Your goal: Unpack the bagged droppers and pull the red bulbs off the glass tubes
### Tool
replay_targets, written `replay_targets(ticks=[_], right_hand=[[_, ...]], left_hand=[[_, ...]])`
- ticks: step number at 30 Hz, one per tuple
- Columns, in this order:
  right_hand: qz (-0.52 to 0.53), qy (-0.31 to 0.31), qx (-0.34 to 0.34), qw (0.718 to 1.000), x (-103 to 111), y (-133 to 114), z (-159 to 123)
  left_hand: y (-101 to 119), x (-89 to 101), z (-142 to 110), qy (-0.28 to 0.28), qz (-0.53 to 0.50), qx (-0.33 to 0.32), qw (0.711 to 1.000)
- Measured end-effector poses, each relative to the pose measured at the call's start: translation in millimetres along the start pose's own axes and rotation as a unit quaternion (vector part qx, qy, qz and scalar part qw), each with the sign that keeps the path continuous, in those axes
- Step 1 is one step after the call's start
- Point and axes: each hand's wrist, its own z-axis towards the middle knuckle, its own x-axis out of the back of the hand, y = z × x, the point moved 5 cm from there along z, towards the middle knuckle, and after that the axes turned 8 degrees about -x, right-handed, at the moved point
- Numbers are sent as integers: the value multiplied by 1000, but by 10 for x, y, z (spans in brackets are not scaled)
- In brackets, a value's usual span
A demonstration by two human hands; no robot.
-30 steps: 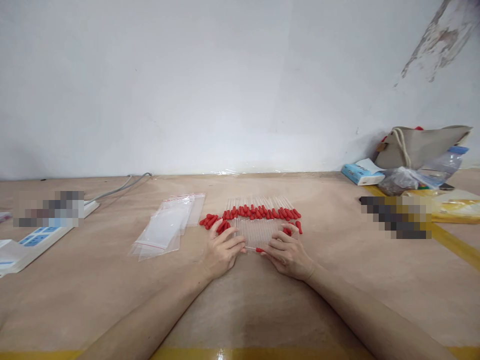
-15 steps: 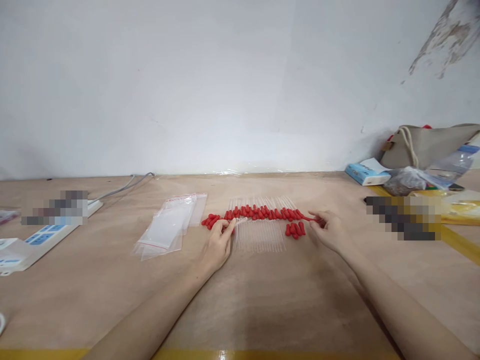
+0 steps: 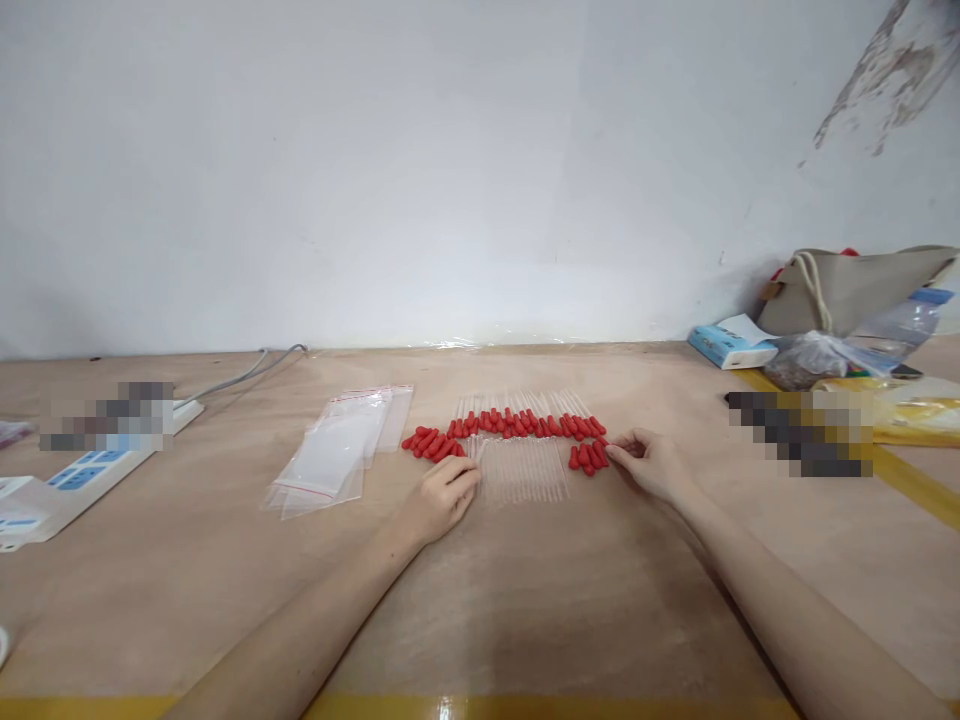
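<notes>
A row of red rubber bulbs (image 3: 517, 424) lies across the table with thin clear tubes (image 3: 525, 400) reaching back from it. More clear tubes (image 3: 529, 475), without bulbs on them, lie side by side in front. At their left end my left hand (image 3: 448, 495) rests low, fingertips closed on a clear tube that they mostly cover. A small pile of red bulbs (image 3: 431, 442) is just behind that hand. My right hand (image 3: 651, 464) pinches at a red bulb by the small right cluster of bulbs (image 3: 589, 458); its fingertips partly hide the contact.
Clear zip bags (image 3: 337, 450) are spread out on the left, beyond them a white power strip (image 3: 105, 465) with a grey cable. At the right stand a blue tissue pack (image 3: 731, 343), a beige bag (image 3: 870, 290) and plastic bags. A wall closes off the back.
My left hand has lowered the slanted clear tube to the left end of the front tubes. The right hand has shifted slightly left, closer to the small cluster of bulbs.
</notes>
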Motion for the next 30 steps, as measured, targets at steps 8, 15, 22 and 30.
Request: replay_targets(ticks=[8,15,22,30], right_hand=[[73,4,-33,997,-1,89,45],[101,17,-50,993,22,92,40],[-40,73,19,996,70,-220,94],[-145,68,54,986,-27,-489,145]], left_hand=[[29,18,18,-43,-49,19,998],[17,24,69,-117,-8,15,993],[-29,-67,46,-172,-25,23,984],[-49,-107,19,-171,-24,38,984]])
